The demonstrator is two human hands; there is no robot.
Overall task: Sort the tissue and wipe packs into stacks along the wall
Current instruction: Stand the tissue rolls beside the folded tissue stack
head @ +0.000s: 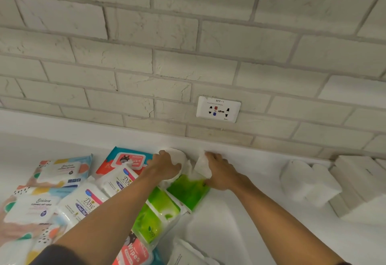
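White packaging (178, 156), largely hidden, fills the left hand (165, 166); right hand (219, 173) grips green pack (188, 191).

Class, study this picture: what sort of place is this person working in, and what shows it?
Probably a home or storeroom counter: a smooth white worktop meets a white-painted brick wall with a white plastic wall socket, and printed plastic wipe packs lie heaped on it.
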